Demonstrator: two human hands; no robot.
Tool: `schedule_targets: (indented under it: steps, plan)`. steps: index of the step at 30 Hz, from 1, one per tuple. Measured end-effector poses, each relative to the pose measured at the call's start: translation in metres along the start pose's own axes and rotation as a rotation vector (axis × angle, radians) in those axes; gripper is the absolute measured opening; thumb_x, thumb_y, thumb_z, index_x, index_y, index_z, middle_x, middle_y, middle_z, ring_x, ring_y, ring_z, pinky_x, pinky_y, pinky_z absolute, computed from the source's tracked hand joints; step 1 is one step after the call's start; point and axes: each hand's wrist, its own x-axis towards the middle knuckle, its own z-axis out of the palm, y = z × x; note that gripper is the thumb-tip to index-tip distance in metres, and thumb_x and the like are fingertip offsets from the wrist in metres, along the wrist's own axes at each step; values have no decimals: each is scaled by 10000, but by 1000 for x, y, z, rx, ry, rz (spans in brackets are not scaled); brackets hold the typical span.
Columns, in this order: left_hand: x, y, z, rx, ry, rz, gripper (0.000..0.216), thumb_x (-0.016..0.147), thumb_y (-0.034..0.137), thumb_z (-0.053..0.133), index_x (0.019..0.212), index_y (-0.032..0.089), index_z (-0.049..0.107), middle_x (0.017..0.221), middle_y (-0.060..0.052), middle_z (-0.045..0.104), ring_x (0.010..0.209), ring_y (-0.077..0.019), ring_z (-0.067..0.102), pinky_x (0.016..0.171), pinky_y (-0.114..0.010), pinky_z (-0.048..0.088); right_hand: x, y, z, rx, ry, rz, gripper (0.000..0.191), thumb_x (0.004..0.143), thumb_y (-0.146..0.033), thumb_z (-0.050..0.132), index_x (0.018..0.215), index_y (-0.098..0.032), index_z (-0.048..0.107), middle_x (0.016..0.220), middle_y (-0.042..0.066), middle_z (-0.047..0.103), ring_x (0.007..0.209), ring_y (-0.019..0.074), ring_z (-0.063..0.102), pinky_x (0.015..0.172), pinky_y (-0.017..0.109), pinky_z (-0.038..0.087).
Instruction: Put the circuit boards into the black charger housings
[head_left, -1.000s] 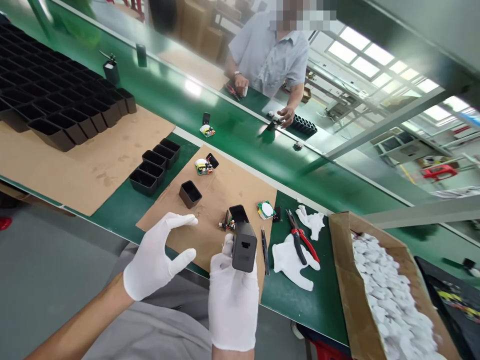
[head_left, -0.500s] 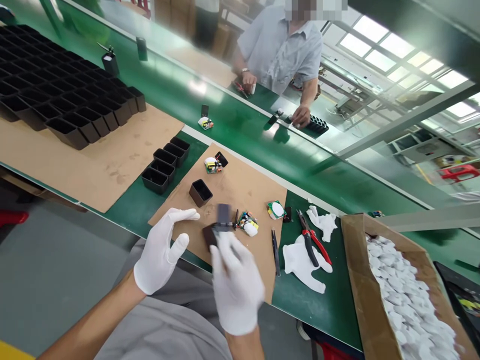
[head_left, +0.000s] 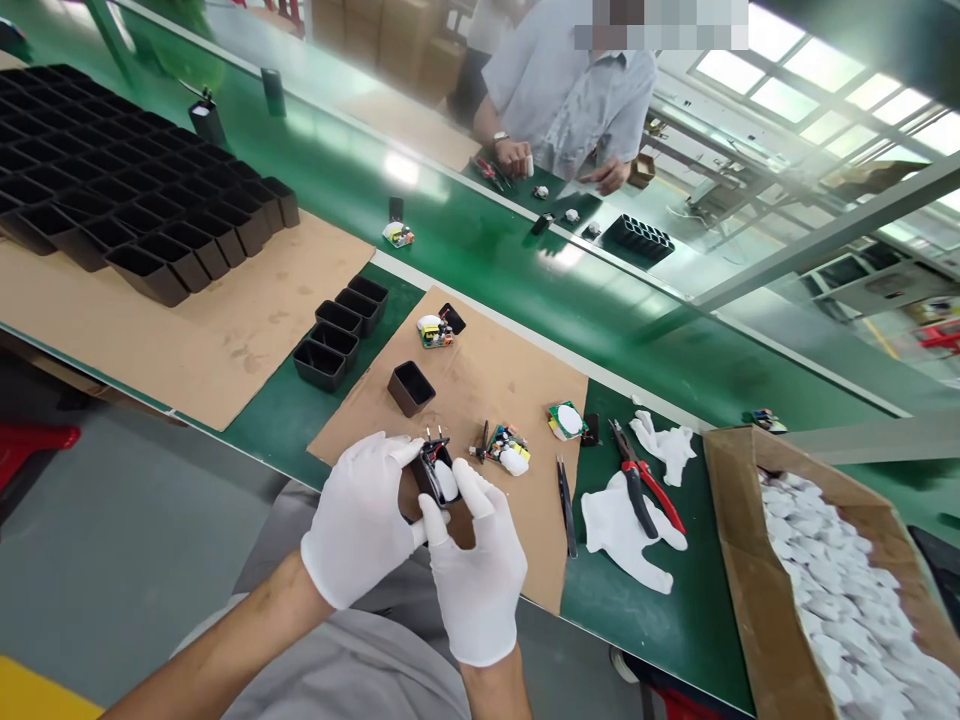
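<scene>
Between my two white-gloved hands is a black plastic case, tilted toward me, with a white pad (head_left: 445, 481) inside and a pronged lid (head_left: 433, 447) at its far end. My left hand (head_left: 358, 522) grips the case (head_left: 424, 470) from the left, thumb near the lid. On the right side, my right hand (head_left: 484, 560) holds it with thumb and fingers; some fingertips are hidden. Just right of the case lies a circuit board (head_left: 508, 448) with a white pad and a black plug part. Beyond my left hand stands an open black case (head_left: 411, 388).
Two more circuit boards, one at the back (head_left: 436, 330) and one at right (head_left: 565, 420), lie near tweezers (head_left: 567, 508), red-handled pliers (head_left: 643, 485) and white gloves (head_left: 626, 530). A carton (head_left: 739, 560) holds white pieces. Rows of black cases (head_left: 150, 275) stand left. A person sits opposite.
My right hand has brought the case nearer, and its open side with the white pad now shows. My left hand has moved right and closed on the case.
</scene>
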Motion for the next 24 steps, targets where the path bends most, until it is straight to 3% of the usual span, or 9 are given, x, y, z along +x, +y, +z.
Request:
schedule_targets:
  steps: [3,6,12,14,19,24]
  plan:
    - [0,3,10,83,118,1,444,921,328,750,1287,204,532,1157,-143,765,1046,-339,761,987,-549,612,4,2,-1,-24,-85,-74,398,1033,-219,657,1428,-273,668,1294,92,772,1171,250,769,1006,393,657]
    - [0,3,14,93,124,-6,448,921,348,758,1290,215,541,1165,-131,769,1055,-331,765,982,-532,614,6,5,-2,-4,-89,-95,434,1027,-217,681,1454,-286,644,1344,92,758,1198,243,761,1023,380,649]
    - [-1,-3,13,76,92,22,483,837,133,698,1290,200,545,1172,-133,773,1064,-329,761,1003,-532,606,11,8,-5,-213,-179,-194,394,1071,-252,592,1459,-281,652,1332,121,762,1118,273,795,878,370,690]
    - [0,-3,8,56,55,25,525,834,194,740,1317,190,535,1199,-147,765,1081,-347,753,1019,-556,596,16,5,-11,-220,-154,-221,371,1074,-240,583,1433,-280,666,1305,112,773,1109,264,800,884,354,684]
    - [2,-1,-7,-57,-73,-42,728,796,390,857,1394,202,485,1254,-157,742,1179,-388,716,1126,-636,523,20,-1,-26,-251,130,-203,494,952,-161,783,1409,-315,671,1274,71,794,1018,213,813,895,281,644]
    - [0,-2,-13,-89,-67,-50,563,820,303,815,1285,212,510,1250,-162,724,1227,-386,698,1146,-642,505,5,10,-8,-149,-23,-123,316,1032,-187,659,1330,-272,719,1180,89,794,1042,238,804,870,335,662]
